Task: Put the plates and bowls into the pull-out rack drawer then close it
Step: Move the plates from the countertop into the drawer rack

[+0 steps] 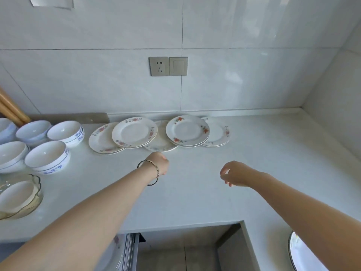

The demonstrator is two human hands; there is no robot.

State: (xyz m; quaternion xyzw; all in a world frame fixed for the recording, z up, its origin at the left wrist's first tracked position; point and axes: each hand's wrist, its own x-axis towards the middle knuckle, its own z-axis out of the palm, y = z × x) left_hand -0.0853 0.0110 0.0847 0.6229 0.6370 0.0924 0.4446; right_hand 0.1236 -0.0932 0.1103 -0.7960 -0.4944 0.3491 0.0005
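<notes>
Reaching over the white counter [254, 153] at mid-frame, our right hand [235, 174] hangs loose and empty; of our left hand [159, 163] we cannot tell. Plates [134, 132] line the tiled wall [244, 85].

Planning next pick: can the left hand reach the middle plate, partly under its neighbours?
Probably yes: left hand is just short of the middle plate, near rim bare, nothing between; neighbouring plates overlap its sides.
</notes>
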